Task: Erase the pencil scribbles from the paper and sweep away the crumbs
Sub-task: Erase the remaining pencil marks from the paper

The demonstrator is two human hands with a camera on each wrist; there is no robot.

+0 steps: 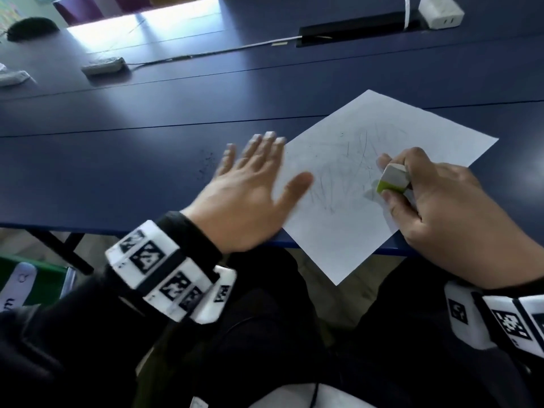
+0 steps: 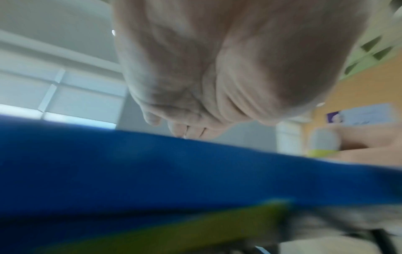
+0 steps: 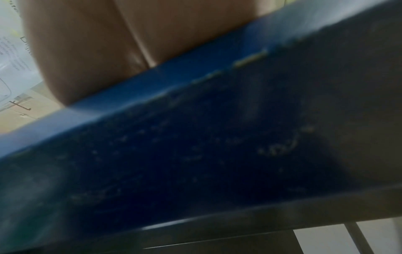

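While faint pencil scribbles (image 1: 347, 172) still show on the white paper (image 1: 382, 136), the erasing is not done. It lies slanted at the near edge of the blue counter (image 1: 147, 113), one corner hanging off. My right hand (image 1: 435, 207) grips a white and green eraser (image 1: 393, 179) on the sheet. My left hand (image 1: 250, 192) lies flat with spread fingers at the paper's left edge. Dark crumbs (image 1: 206, 163) sit beside it, not swept away yet.

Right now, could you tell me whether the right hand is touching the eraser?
Touching. The head view shows the right hand pinching the eraser between thumb and fingers, over the paper.
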